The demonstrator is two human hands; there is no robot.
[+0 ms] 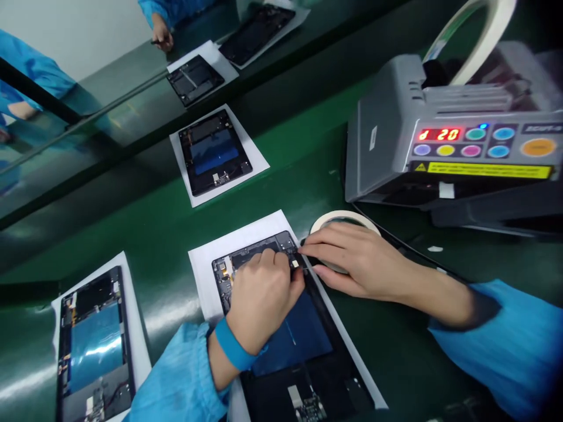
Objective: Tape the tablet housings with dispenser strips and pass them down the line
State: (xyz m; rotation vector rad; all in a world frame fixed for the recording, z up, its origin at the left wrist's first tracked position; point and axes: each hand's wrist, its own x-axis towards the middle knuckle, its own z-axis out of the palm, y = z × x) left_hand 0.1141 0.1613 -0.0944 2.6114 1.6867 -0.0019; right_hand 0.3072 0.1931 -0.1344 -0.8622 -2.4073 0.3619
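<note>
An opened tablet (316,310) lies on a sheet of white paper (202,275) in front of me, its inner boards and blue-filmed battery exposed. My left hand (261,296), with a blue wristband (233,344), is closed over the tablet's upper right part. A small pale square piece (294,264) shows beside its fingertips; what the fingers grip is hidden. From the right, my right hand (360,261) reaches to the same corner, fingertips and thumb close together at the tablet's edge. Anything between them is too small to name. Its palm is over a roll of cream tape (343,215).
A grey tape dispenser (387,129) with a lit display stands at the right, a cable (409,252) running from below it. More opened tablets on paper lie at the left (94,346) and further back (215,149). Behind a low ledge, a co-worker's hand (162,34) is visible.
</note>
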